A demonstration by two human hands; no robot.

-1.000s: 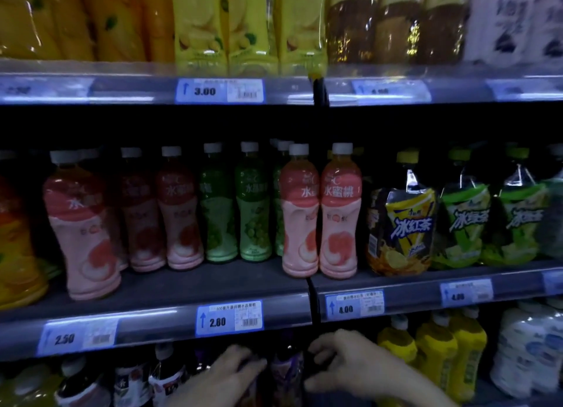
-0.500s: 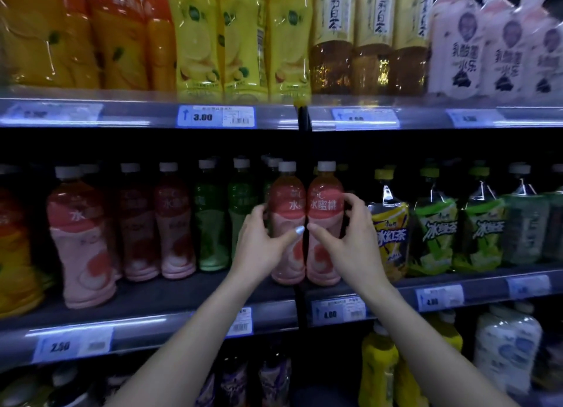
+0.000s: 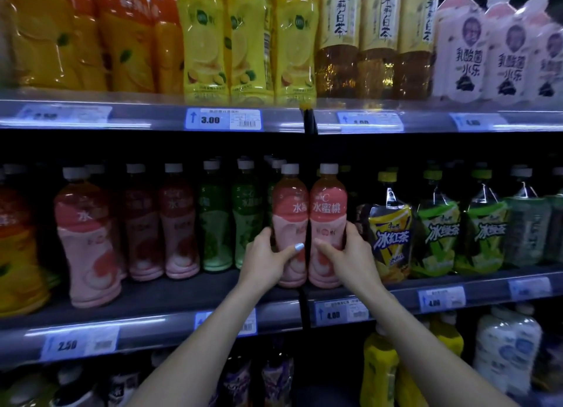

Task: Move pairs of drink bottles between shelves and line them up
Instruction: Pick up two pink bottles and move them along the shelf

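Both hands came up from the bottom shelf, and now the left hand [image 3: 268, 261] and right hand [image 3: 350, 257] each wrap a pink peach bottle [image 3: 289, 223] at the middle shelf [image 3: 152, 297] front edge, so this pair's probably about to get lifted.

Blue price tags [image 3: 223, 119] line the shelf edges [image 3: 146, 326].
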